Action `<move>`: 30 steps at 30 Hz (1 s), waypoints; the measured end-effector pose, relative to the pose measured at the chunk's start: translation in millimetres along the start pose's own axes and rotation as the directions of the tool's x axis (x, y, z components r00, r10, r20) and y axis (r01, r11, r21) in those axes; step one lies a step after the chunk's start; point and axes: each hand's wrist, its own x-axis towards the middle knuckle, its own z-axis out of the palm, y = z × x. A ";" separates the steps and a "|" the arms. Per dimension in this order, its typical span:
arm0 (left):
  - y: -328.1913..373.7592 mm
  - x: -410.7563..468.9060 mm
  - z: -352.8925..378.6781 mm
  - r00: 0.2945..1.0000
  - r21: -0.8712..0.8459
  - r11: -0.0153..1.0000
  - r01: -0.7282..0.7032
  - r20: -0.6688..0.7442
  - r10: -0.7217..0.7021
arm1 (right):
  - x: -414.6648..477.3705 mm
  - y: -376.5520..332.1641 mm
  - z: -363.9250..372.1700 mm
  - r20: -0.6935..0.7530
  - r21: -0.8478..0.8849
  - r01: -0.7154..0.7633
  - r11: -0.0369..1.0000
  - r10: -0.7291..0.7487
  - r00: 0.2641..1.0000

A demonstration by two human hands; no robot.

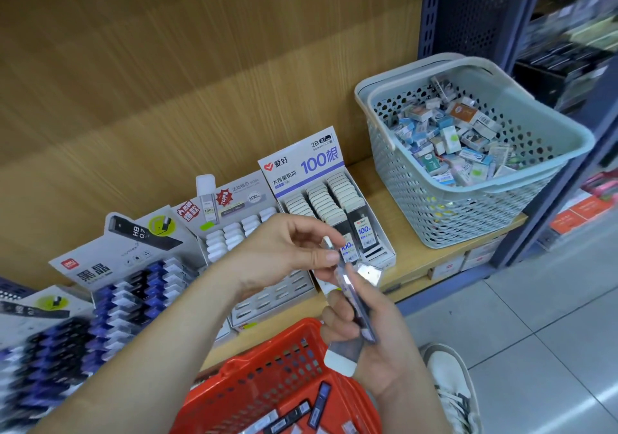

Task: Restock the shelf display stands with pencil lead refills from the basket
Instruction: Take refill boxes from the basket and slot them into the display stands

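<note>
Head view, looking down at a wooden shelf (414,259).

Right hand (378,340): fingers curled round a stack of refill cases (359,313), which it holds tilted above the red basket (254,360).

Left hand (291,249): thumb and forefinger pinch the upper end of the same stack (blur hides whether they grip one case or several).

Both hands are in front of the white display stand (301,166), whose rows of white-capped cases look nearly full.

To the left of it stands a grey stand (230,206) with some white caps showing, then a dark stand (110,259) marked HB 0.7.

More loose refills (321,400) lie in the bottom of the red basket.

To the right on the shelf sits a pale basket (551,152) heaped with small boxes.

A white shoe (448,376) is on the tiled floor.
</note>
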 end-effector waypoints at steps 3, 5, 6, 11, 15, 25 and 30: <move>3.7 5.9 0.4 0.987 0.172 0.984 0.043 -0.159 -0.015 | 3.5 0.4 -0.5 -0.035 0.018 -0.014 1.000 0.015 0.999; 4.4 13.9 -3.3 0.971 0.279 0.957 0.082 -0.238 -0.014 | 5.0 -4.2 -1.2 -0.164 0.045 0.058 0.997 -0.050 0.985; 5.5 18.4 -4.3 0.958 0.296 0.951 0.091 -0.288 -0.002 | 5.7 -7.1 -3.7 -0.240 0.070 0.110 0.991 -0.090 0.967; 6.6 47.0 3.2 0.882 0.487 0.872 0.046 -0.430 0.193 | 14.2 -12.1 -19.9 -0.552 0.139 0.365 0.920 -0.234 0.801; -0.8 61.4 18.6 0.900 0.753 0.657 0.041 -0.314 0.303 | 16.6 -14.3 -18.6 -0.616 0.177 0.410 0.895 -0.225 0.755; -8.9 73.4 29.5 0.915 0.853 0.522 0.001 -0.211 0.344 | 11.9 -17.4 -11.1 -0.656 0.152 0.405 0.902 -0.214 0.723; -3.6 76.8 32.2 0.929 0.869 0.493 -0.037 -0.152 0.337 | 9.3 -13.1 -10.7 -0.617 0.135 0.386 0.912 -0.228 0.754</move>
